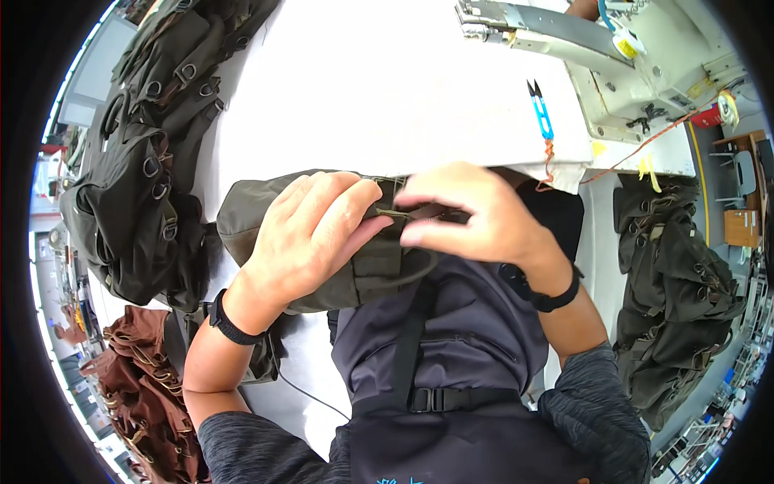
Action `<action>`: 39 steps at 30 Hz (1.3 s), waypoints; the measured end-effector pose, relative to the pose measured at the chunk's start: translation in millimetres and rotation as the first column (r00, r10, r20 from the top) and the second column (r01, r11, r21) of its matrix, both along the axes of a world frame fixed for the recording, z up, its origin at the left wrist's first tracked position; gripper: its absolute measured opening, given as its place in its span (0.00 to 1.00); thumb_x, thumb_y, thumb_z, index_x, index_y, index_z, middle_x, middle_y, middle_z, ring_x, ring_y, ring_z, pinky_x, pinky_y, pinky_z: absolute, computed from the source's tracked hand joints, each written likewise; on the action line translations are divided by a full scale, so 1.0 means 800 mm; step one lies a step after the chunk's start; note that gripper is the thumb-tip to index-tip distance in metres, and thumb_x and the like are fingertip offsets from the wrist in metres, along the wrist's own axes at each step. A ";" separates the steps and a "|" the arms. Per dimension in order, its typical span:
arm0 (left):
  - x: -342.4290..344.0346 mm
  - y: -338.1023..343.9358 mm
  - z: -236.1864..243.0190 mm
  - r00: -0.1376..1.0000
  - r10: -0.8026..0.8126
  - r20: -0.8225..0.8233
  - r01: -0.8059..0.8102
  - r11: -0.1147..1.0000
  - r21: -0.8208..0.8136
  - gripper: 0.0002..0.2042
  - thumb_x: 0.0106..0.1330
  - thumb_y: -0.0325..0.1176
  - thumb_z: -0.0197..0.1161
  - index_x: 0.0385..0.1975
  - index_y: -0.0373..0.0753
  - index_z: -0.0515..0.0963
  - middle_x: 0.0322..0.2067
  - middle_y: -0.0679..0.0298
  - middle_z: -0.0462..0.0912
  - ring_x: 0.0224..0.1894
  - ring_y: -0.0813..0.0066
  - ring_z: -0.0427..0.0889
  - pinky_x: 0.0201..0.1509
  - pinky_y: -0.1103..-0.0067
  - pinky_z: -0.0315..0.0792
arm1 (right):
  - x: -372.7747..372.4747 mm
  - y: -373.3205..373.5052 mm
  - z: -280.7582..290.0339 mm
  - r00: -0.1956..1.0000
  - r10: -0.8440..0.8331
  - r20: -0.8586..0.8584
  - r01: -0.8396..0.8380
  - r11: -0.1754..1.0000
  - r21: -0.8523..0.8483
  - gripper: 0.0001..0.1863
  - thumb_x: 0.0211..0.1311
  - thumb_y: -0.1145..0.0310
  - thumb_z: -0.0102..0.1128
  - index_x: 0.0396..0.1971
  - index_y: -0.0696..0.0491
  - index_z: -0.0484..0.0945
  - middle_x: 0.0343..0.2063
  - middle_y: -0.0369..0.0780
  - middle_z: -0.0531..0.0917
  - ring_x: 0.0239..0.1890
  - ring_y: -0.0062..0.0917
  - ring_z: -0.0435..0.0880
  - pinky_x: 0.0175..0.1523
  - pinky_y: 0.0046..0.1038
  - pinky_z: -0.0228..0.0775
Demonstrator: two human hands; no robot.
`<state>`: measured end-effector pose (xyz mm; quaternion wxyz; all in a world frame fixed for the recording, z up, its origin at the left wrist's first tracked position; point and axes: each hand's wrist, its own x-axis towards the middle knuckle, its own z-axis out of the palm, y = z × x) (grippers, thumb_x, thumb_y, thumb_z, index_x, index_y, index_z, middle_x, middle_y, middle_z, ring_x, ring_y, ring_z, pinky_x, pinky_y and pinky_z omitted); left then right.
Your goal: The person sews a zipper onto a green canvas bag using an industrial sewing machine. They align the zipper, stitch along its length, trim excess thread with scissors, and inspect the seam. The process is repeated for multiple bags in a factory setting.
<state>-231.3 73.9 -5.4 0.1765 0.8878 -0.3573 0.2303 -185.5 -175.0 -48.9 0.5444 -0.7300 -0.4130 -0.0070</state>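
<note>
A dark olive fabric bag (246,211) lies across my lap at the table's near edge. My left hand (318,230) is closed over its upper side, thumb and fingers pinching the fabric beside a light-coloured edge strip. Just to the right, my right hand (480,214) is over the bag's opening, slightly blurred, with thumb and fingers apart and dark material showing between them. Whether its fingertips touch the bag I cannot make out. A loop handle (423,270) curves below the hands.
Blue thread snips (540,113) lie on the white table (387,89), near a sewing machine (556,48). An orange thread (645,145) runs to the right. Olive bags are heaped at left (121,218) and right (669,274). Reddish-brown bags (149,387) sit at lower left.
</note>
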 end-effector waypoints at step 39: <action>0.226 -0.056 0.029 0.958 0.266 0.104 -0.260 0.963 -0.070 0.20 0.77 0.33 0.54 0.67 0.40 0.75 0.74 0.48 0.62 0.79 0.44 0.55 0.80 0.51 0.48 | 0.107 0.046 0.038 0.753 -0.190 -0.630 0.561 0.686 0.463 0.08 0.73 0.74 0.63 0.44 0.63 0.81 0.31 0.37 0.87 0.31 0.12 0.83 0.38 0.20 0.79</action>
